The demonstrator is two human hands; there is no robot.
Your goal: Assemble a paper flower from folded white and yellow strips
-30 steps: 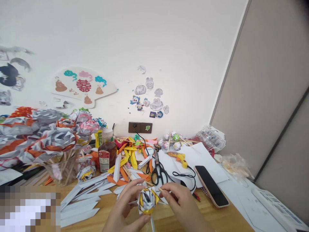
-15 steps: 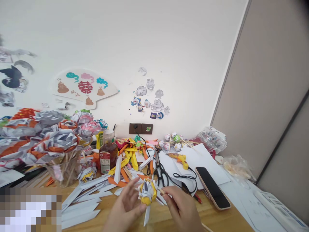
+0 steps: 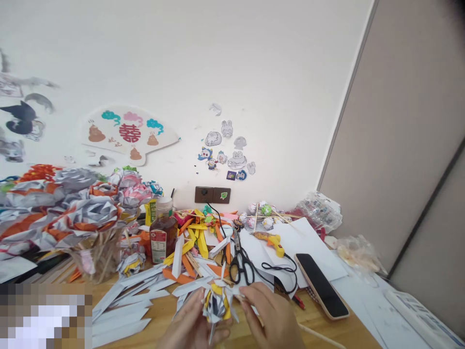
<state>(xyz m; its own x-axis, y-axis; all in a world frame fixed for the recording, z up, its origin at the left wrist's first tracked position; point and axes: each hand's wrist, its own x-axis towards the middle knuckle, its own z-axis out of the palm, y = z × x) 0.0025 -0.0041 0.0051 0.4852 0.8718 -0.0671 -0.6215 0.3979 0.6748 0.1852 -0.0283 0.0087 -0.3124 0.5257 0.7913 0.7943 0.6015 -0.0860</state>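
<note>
My left hand (image 3: pixel 187 324) is closed around a folded-paper flower (image 3: pixel 216 305) with white and yellow petals, low in the middle of the view. White pointed petals stick out at its top and side. A thin wooden stick (image 3: pixel 321 336) is in my right hand (image 3: pixel 271 312), between thumb and fingers. Its rear end runs out behind that hand to the lower right. The front part lies beside the flower; whether it is joined there I cannot tell. Just beyond the hands are black-handled scissors (image 3: pixel 241 264) and folded white paper strips (image 3: pixel 123 303).
Paper flowers (image 3: pixel 90 213) crowd a clear container at left, near a brown bottle (image 3: pixel 163 237). Yellow and orange strips (image 3: pixel 198 240) are heaped mid-table. A yellow glue gun (image 3: pixel 272 241) with a black cord lies on white paper (image 3: pixel 307 242). A phone (image 3: pixel 322 286) lies at right.
The flower has turned in my left hand, showing more white petals on top, and sits slightly lower and left. The fingers of my left hand have closed in beneath it. More of the stick shows behind my right hand.
</note>
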